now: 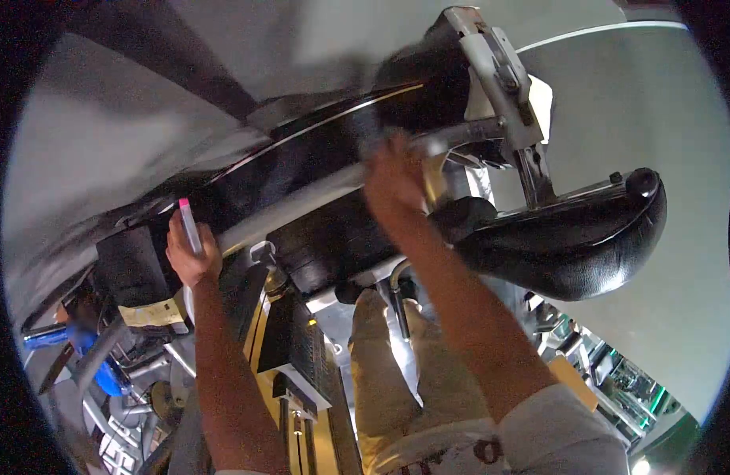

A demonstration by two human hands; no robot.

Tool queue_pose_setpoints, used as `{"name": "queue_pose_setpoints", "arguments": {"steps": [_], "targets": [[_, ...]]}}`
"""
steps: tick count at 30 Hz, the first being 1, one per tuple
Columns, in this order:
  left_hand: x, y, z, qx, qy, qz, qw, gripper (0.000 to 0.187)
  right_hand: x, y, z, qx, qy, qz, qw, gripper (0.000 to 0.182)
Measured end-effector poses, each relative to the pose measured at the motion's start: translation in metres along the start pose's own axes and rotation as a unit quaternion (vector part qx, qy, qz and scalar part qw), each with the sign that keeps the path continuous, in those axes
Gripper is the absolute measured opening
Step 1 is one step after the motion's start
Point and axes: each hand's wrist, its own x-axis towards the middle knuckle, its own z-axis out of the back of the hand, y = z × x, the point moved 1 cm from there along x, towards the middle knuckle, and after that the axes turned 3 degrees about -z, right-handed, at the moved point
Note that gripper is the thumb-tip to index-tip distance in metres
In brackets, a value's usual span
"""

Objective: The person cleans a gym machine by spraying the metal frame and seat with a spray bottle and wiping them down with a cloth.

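My left hand (194, 249) is wrapped round a pale, slim bottle or tube with a pink tip (187, 226), held upright at the left end of a long grey metal bar (302, 207). Farther right, my right hand (395, 180) is at the bar's other end, beside a black padded roll. It is smeared by motion, so its fingers and anything in them cannot be made out. A black padded cushion (571, 249) lies to the right of my right forearm.
A metal bracket (503, 87) rises at the upper right. Below my hands stands a black weight stack (302, 352) between yellow uprights. A black box with a yellow label (153, 313) is at the left. More metal frames and blue parts are at the lower left.
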Motion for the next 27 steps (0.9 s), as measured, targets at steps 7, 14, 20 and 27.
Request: {"name": "queue_pose_setpoints", "arguments": {"steps": [7,14,20,27], "targets": [[-0.003,-0.002,0.0,-0.068,-0.015,-0.042,0.997,0.043,-0.056,0.106,0.023,0.316,0.154,0.066,0.934,0.031],[0.0,-0.005,0.003,-0.035,-0.004,0.014,0.999,0.044,-0.122,0.022,0.123,0.503,0.589,-0.215,0.595,0.052],[-0.003,0.011,-0.006,-0.06,-0.027,-0.004,0.998,0.048,-0.076,-0.073,0.278,0.578,0.545,-0.093,0.6,0.073],[-0.003,0.018,-0.004,-0.048,-0.007,-0.018,0.999,0.045,0.056,-0.148,0.382,0.21,0.169,0.184,0.945,0.062]]}}
